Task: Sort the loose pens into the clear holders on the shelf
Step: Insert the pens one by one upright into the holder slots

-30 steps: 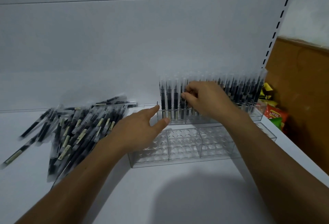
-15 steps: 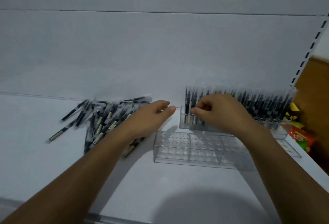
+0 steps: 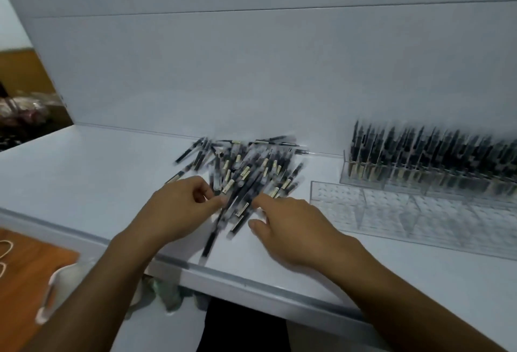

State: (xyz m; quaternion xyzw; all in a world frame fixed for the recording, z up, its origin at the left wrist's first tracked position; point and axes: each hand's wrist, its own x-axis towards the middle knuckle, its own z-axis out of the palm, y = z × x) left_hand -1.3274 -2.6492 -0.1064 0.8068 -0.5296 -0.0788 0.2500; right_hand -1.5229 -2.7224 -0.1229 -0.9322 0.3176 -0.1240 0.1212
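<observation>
The loose pens [image 3: 246, 172] lie in a heap on the white shelf [image 3: 84, 172], about in the middle of it and close to the back wall. They are dark pens with pale labels, pointing in many directions, and the picture is blurred here, so I cannot count them.

My left hand [image 3: 179, 211] is at the near left edge of the heap. Its fingers are curled and the thumb meets the fingertips at the end of one or two pens; I cannot tell if the grip really closes on a pen. My right hand [image 3: 293, 228] lies at the near right edge of the heap, palm down, fingers loosely spread, the index finger touching the pens. This grip is not closed and holds nothing that I can see.

To the right of the heap, two clear holders stand one behind the other. The back holder [image 3: 414, 178], against the back wall, is full of upright pens. The front holder [image 3: 419, 217] shows only its dimpled bottom and dividers.

At the lower left, under the front edge of the shelf, there is an orange-brown surface [image 3: 25, 276].
</observation>
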